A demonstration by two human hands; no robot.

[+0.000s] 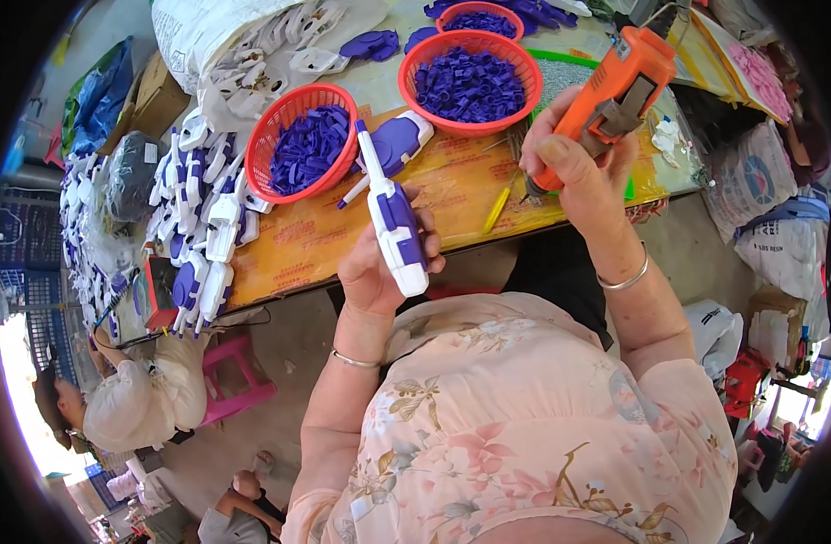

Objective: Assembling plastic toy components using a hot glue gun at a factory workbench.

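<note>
My left hand [374,272] is closed around a white and purple plastic toy gun [394,213], held tilted above the near edge of the table. In my right hand [583,163] is an orange electric screwdriver [615,86], its tip pointing down and to the left. The fingers wrap its body, and the tip is apart from the toy. A flat purple and white plastic part [393,145] lies on the table just beyond the toy. Below the screwdriver's tip rests a yellow-handled screwdriver [498,210].
Red baskets of small purple pieces stand left [259,168] and at the back [406,91]. Many white and purple toys [193,227] are heaped at the left. A white sack [193,54] spills white parts. A green-edged tray [560,58] sits behind my right hand. Another person [143,399] sits at the left.
</note>
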